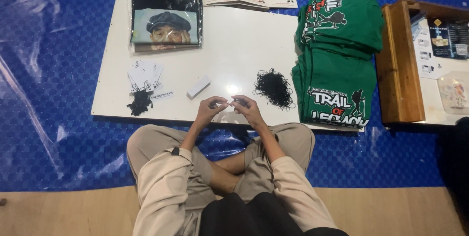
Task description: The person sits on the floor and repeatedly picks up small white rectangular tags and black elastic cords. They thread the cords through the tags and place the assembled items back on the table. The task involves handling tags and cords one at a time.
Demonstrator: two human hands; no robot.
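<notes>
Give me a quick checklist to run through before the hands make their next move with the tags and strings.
1. Both hands together over the white board's near edge: ok, left hand, right hand.
2. Something small pinched between the fingertips: cannot tell what it is.
3. Loose pile of black strings beside the right hand: ok.
4. Small white tag block beside the left hand: ok.
5. Finished tags with strings set apart at left: ok.
6. Green shirt stack apart from the hands: ok.

A clear-bagged black garment with a portrait print [165,15] lies at the white board's far left, white hang tags [145,77] below it, a small white rectangular label [199,86] just beside them.
</notes>
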